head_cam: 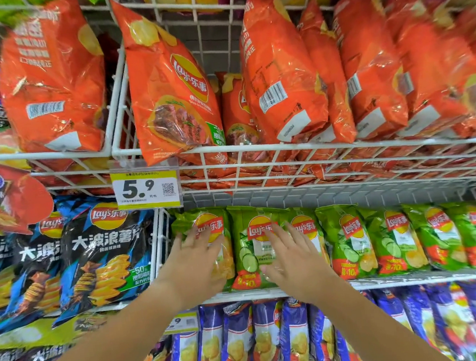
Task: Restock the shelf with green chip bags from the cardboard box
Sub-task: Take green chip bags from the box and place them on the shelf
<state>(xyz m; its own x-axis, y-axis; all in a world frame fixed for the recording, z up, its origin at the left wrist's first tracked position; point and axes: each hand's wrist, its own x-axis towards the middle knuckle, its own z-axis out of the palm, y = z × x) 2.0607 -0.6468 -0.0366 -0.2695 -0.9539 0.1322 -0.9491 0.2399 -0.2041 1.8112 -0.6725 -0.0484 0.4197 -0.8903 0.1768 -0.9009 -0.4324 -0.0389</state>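
Several green chip bags [351, 239] stand upright in a row on the middle white wire shelf [417, 279]. My left hand [194, 261] lies with spread, straight fingers on the leftmost green bag [206, 222]. My right hand [293, 255] lies flat, fingers spread, across the second green bag [252, 246] and the one beside it. Neither hand curls round a bag. The cardboard box is out of view.
Orange chip bags [172, 93] fill the wire basket above, with a yellow 5.9 price tag [146, 187] on its rim. Black and blue bags [100, 253] sit left of the green row. Blue-purple bags [266, 345] fill the shelf below.
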